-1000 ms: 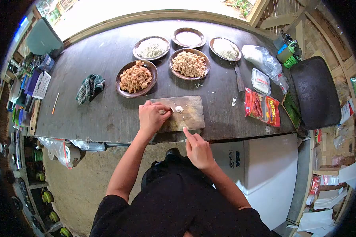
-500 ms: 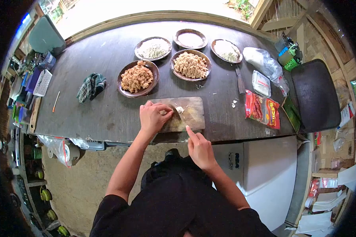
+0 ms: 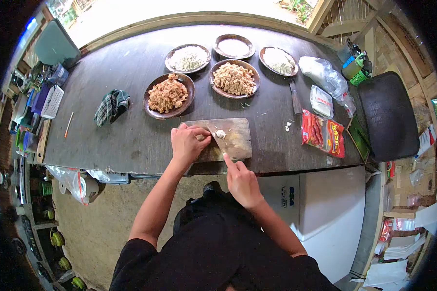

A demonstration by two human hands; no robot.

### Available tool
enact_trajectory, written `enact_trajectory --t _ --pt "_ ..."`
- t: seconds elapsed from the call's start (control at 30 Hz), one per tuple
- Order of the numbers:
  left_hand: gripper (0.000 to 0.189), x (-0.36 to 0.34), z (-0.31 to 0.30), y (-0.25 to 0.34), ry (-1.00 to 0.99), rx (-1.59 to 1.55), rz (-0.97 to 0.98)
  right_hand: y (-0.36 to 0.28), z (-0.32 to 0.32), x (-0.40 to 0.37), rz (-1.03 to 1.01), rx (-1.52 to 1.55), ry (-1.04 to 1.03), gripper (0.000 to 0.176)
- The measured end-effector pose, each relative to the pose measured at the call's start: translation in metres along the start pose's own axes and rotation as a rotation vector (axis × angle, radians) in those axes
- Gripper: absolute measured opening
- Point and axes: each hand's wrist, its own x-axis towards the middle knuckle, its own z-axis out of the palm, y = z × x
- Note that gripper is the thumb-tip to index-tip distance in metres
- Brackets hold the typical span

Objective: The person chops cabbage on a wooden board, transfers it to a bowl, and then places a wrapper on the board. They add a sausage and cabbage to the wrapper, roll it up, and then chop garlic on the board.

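On the wooden cutting board (image 3: 238,145) lies a small heap of white chopped bits (image 3: 221,134). My left hand (image 3: 188,144) is closed over the board's left part, its fingertips pinching a small pale piece (image 3: 200,137) mostly hidden under them. My right hand (image 3: 242,180) is at the board's front edge, wrapped round a knife, its index finger stretched along the top. The thin knife blade (image 3: 218,142) slants up and left over the board, its tip close to my left fingertips.
Beyond the board stand two plates of brown chunks (image 3: 168,95) (image 3: 233,79), plates of pale shreds (image 3: 188,58) (image 3: 278,61) and a plate of white stuff (image 3: 233,47). Right are a cleaver (image 3: 295,99), a red packet (image 3: 322,134) and plastic bags (image 3: 325,77). A checked cloth (image 3: 112,107) lies left.
My right hand and the knife have shifted slightly left, and the blade is nearer my left fingertips. My left hand has stayed almost in place.
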Motion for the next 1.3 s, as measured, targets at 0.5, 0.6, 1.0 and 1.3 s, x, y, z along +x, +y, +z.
enact_trajectory --t 0.5,0.6,1.0,1.3 --pt "0.014 0.002 0.001 0.000 -0.001 0.006 0.002 0.001 -0.005 -0.007 0.010 0.107 -0.009 0.054" --pt "0.014 0.003 0.000 -0.001 0.009 -0.005 0.010 0.001 -0.001 -0.002 0.020 0.080 -0.028 0.052" --pt "0.015 0.001 -0.001 0.000 -0.005 0.002 0.015 0.001 -0.006 0.001 0.050 0.083 0.020 0.051" --pt "0.016 0.001 0.001 -0.003 0.002 -0.013 0.014 -0.001 0.001 0.001 0.017 0.097 -0.019 0.052"
